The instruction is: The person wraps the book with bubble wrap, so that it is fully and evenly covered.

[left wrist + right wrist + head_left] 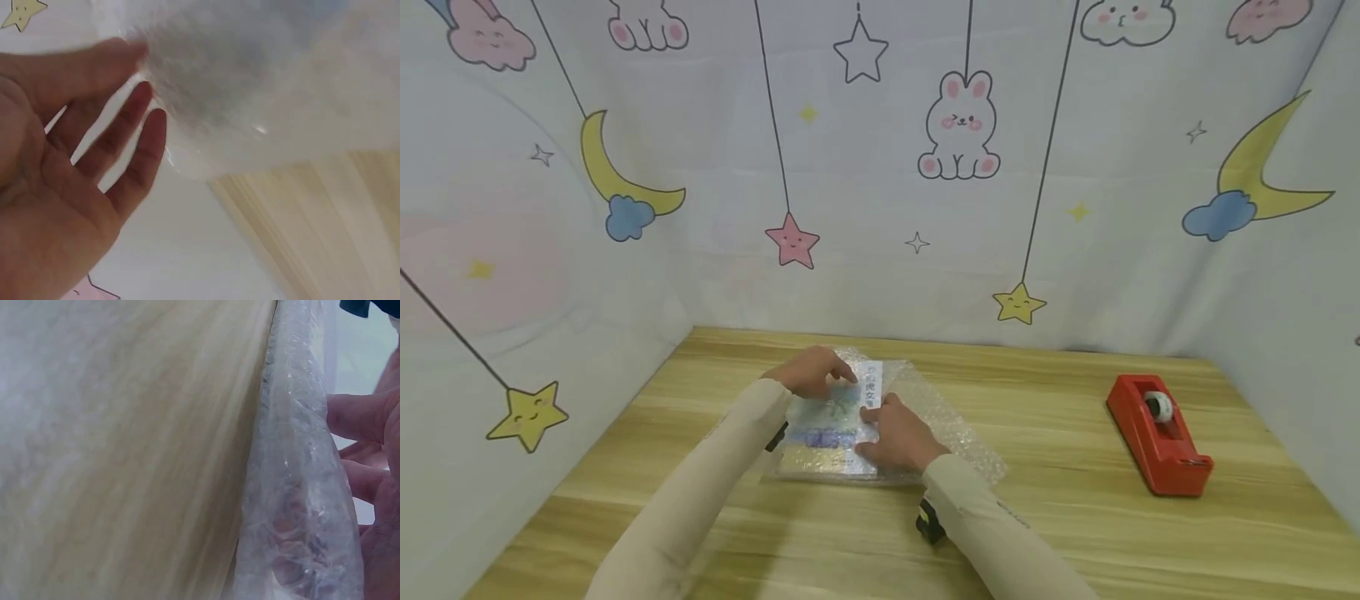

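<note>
A book (833, 417) with a pale blue and purple cover lies on a sheet of bubble wrap (955, 425); a white strip with printed characters runs down its right side. Clear wrap lies over the left part of the cover. My left hand (811, 372) touches the wrap near the book's far edge. In the left wrist view, its fingertips are right at the edge of the wrap (250, 119). My right hand (904, 437) rests with spread fingers at the book's right side. The right wrist view shows its fingers (356, 419) against a raised band of wrap (297, 462).
A red tape dispenser (1161, 437) holding a roll of tape (1159, 407) stands at the right of the wooden table (1045, 525). White cloth (865, 283) printed with moons, stars and rabbits hangs behind and at both sides.
</note>
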Available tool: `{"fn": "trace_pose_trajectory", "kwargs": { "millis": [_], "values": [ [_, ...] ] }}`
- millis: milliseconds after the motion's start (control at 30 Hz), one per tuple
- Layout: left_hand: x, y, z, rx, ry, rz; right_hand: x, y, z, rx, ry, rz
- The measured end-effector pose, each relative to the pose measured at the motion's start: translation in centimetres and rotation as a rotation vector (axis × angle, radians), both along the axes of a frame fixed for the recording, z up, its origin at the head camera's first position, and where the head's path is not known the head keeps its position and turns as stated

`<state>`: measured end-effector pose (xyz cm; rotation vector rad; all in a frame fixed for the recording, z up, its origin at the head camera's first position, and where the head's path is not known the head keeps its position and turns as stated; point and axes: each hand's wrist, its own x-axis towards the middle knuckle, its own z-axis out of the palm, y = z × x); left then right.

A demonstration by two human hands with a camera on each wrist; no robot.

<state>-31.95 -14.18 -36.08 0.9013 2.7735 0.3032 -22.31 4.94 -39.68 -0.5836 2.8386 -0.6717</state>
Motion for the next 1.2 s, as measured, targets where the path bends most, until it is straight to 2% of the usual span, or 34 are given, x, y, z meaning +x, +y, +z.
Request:
{"fn": "trace_pose_trajectory", "kwargs": {
  "millis": [100,233,433,567,767,933,1200],
  "values": [
    [-0.1,-1.0,0.0,0.031,-0.05,-0.031,0.0,0.1,0.0,-0.006,0.006,0.007],
    [0.1,-1.7,-0.2,0.064,-0.048,-0.054,0.0,0.1,-0.1,-0.008,0.019,0.014],
    [0.7,-2.4,-0.9,0.076,0.0,-0.099,0.0,-0.1,-0.3,-0.004,0.023,0.017],
    [1.2,-2.5,-1.1,0.097,0.032,-0.125,-0.2,-0.1,-0.4,-0.023,0.026,0.022],
    [1.4,-2.2,-1.1,0.071,0.095,-0.166,-0.3,0.1,-0.3,-0.011,0.013,0.036],
    [1.4,-2.0,-1.2,0.072,0.112,-0.194,-0.2,0.4,0.6,0.02,0.01,0.069],
    [1.4,-2.3,-1.2,0.065,0.091,-0.153,0.1,2.0,3.2,0.068,0.014,0.08]
  ]
}}
